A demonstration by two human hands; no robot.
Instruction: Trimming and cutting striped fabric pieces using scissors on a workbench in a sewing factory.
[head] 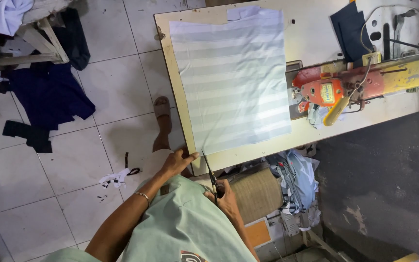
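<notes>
Cloth [231, 80] on the table [311, 34] is white with pale grey-blue stripes, and the tabletop's a cream colour. Sewing machine [360, 82] goes red-orange fading into yellow, shirt [185, 228] is mint green, floor tiles [73, 165] white.

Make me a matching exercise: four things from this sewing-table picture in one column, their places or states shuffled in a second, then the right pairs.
Things:
1. striped cloth
2. scissors
3. left hand
4. dark blue fabric

Places or states:
A. on the tiled floor
B. spread flat on the table
C. held in the right hand
D. gripping the table's near corner

Pairs: 1-B, 2-C, 3-D, 4-A
</notes>
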